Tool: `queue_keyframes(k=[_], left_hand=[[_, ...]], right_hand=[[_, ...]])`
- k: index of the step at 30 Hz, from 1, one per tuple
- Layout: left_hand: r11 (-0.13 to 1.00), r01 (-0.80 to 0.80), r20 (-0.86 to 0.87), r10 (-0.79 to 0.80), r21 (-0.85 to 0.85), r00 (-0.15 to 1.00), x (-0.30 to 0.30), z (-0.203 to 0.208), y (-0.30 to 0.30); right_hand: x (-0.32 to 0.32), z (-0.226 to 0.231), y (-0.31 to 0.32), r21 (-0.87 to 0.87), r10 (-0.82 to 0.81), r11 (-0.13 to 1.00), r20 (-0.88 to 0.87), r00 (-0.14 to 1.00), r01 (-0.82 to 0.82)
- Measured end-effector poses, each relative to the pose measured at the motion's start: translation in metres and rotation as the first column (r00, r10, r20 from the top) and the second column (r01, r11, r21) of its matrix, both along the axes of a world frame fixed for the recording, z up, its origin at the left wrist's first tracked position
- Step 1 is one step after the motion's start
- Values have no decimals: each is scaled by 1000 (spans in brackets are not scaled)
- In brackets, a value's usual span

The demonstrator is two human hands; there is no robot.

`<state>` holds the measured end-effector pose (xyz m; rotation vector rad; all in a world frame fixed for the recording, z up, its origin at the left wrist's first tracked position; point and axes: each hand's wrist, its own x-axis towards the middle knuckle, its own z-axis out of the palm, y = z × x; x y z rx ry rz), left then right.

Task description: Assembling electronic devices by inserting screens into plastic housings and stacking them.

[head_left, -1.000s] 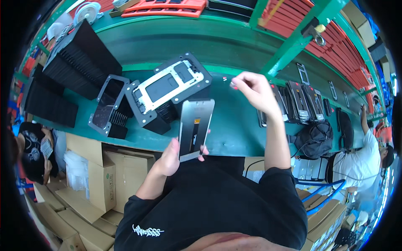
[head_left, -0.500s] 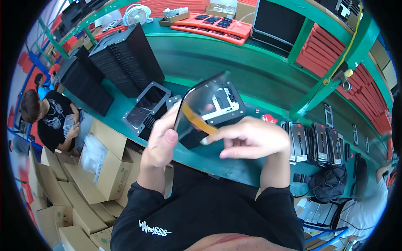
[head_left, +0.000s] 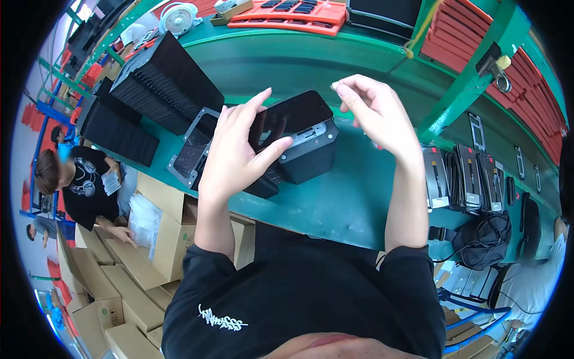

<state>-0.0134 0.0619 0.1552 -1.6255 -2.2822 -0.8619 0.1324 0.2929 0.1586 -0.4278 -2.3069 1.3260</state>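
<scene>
A glossy black phone screen panel (head_left: 302, 112) lies tilted over a black block-shaped fixture (head_left: 311, 160) with a silver-edged plate on top. My left hand (head_left: 233, 149) grips the panel's left end, thumb along its near edge and fingers at its far edge. Beyond the panel's right end, my right hand (head_left: 379, 116) is raised with thumb and forefinger pinched together; whatever is between the tips is too small to make out. Left of my left hand stands another framed fixture (head_left: 194, 149) with a dark window. The orange ribbon is out of sight.
Tall stacks of black trays (head_left: 167, 84) stand at the left. Several dark flat panels (head_left: 469, 179) and a black bag (head_left: 484, 242) are at the right. Red trays (head_left: 287, 15) line the back shelf. Cardboard boxes (head_left: 113, 287) and a seated person (head_left: 84, 173) are at the left.
The panel has come down from upright in my left hand to rest over the fixture. My right hand has left the orange ribbon and risen away to the far right.
</scene>
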Motion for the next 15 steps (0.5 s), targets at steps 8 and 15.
queue_keyframes(k=[8, 15], left_hand=[[1000, -17, 13, 17, -22, 1000, 7, 2, 10], [997, -71, -31, 71, 2, 997, 10, 4, -2]], right_hand=[[-11, -26, 8, 60, 89, 994, 34, 995, -91], [-15, -33, 4, 78, 145, 984, 145, 979, -158]])
